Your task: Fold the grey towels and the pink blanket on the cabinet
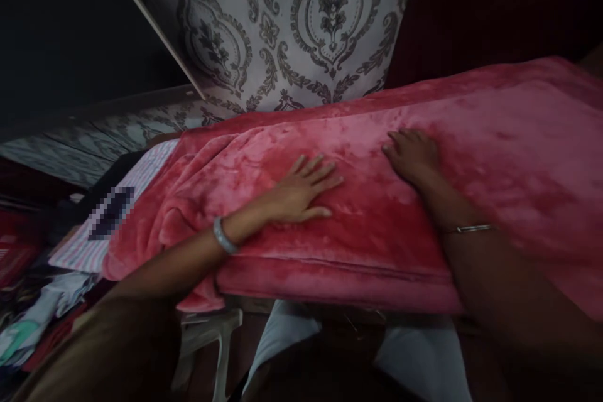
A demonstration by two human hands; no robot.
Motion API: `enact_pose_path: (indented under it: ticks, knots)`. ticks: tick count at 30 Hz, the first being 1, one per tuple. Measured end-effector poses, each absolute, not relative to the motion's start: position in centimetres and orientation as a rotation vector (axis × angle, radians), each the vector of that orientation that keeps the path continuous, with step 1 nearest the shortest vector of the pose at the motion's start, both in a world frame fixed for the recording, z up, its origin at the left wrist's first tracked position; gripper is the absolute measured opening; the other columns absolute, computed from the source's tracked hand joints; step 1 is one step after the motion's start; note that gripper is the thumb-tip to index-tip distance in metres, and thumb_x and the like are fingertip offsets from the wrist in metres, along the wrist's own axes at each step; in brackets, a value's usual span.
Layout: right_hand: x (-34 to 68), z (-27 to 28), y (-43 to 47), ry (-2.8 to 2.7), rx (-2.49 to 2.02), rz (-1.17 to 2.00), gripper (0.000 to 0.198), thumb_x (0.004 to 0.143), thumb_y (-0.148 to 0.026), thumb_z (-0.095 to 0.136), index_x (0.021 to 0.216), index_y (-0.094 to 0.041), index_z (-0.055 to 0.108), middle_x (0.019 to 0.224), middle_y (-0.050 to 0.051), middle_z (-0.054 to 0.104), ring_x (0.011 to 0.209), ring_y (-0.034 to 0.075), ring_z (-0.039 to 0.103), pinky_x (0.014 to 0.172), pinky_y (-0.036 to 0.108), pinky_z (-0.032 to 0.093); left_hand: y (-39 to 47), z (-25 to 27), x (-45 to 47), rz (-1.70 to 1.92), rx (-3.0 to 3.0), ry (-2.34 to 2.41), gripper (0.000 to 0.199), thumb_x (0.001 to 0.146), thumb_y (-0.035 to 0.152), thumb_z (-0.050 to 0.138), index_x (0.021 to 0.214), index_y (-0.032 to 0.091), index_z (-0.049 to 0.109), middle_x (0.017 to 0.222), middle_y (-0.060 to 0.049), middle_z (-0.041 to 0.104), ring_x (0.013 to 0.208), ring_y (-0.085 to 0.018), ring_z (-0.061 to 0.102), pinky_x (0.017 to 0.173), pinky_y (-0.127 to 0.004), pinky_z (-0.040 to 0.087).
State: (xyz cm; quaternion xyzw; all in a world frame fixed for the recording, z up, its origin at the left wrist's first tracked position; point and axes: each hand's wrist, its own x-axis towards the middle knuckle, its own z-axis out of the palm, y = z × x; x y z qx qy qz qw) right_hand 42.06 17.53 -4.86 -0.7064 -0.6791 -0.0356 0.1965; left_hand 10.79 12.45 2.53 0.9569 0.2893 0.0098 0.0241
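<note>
A plush red-pink blanket [367, 232] covers a long raised surface across the view. On its middle part lies my left hand [304, 191], palm down with the fingers spread. Farther right, my right hand [413, 154] also rests on the blanket, its fingers partly apart and nothing in them. Smooth cloth lies between the two hands. Toward the left end the blanket is bunched into thick folds [181, 220], and its front edge hangs over the side nearest me.
A striped cloth [155, 160] shows past the blanket's left end, with a pixelated patch on it. Loose clothes [61, 295] are piled lower left. A plastic stool [207, 345] stands below the front edge. Behind are a patterned wall [282, 31] and a dark panel [85, 31].
</note>
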Motion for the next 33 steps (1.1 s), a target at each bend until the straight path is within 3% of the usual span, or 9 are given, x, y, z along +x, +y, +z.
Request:
enact_pose_path:
  ticks: [4,9,16,25,33]
  knots:
    - [41.7,-4.7,17.6,-1.872,-1.971,-0.092,0.053,0.100,-0.043,0.034,0.138,-0.018,0.060,0.146,0.014,0.055,0.137,0.031,0.045,0.110,0.050,0.036,9.0,0.2,8.8,0.028,2.911,1.023,0.082,0.093,0.069,0.045,0.163,0.031,0.024,0.171,-0.008,0.019,0.157,-0.038,0.007,0.124,-0.063,0.006]
    - [40.0,-1.8,15.5,-1.890,-2.058,0.030,0.052,0.100,-0.039,0.036,0.142,-0.014,0.056,0.150,0.018,0.051,0.140,0.032,0.042,0.113,0.054,0.032,10.0,-0.3,8.2,0.013,2.926,1.029,0.086,0.092,0.069,0.050,0.163,0.027,0.025,0.170,-0.011,0.021,0.157,-0.038,0.010,0.124,-0.062,0.010]
    - [38.7,-1.9,5.1,-2.113,-2.043,0.075,0.063,0.101,-0.054,0.039,0.159,-0.029,0.038,0.168,0.009,0.024,0.154,0.037,0.018,0.119,0.064,0.019,10.4,-0.4,8.2,0.031,2.939,1.059,0.085,0.092,0.068,0.049,0.162,0.028,0.025,0.170,-0.010,0.020,0.157,-0.038,0.010,0.124,-0.062,0.013]
    - [38.1,-2.1,2.1,-2.067,-2.075,0.133,0.062,0.102,-0.053,0.038,0.160,-0.029,0.036,0.169,0.008,0.023,0.156,0.032,0.016,0.122,0.060,0.016,9.2,1.6,10.0,0.042,2.888,1.168,0.075,0.095,0.062,0.049,0.160,0.029,0.032,0.168,-0.011,0.027,0.155,-0.036,0.020,0.123,-0.062,0.019]
    - [37.7,-1.8,1.9,-2.043,-2.024,0.154,0.062,0.103,-0.052,0.037,0.161,-0.029,0.034,0.168,0.008,0.023,0.157,0.029,0.014,0.123,0.058,0.013,5.6,-0.8,12.7,0.074,2.944,1.085,0.066,0.097,0.060,0.045,0.158,0.036,0.034,0.169,-0.006,0.026,0.157,-0.037,0.015,0.122,-0.068,0.013]
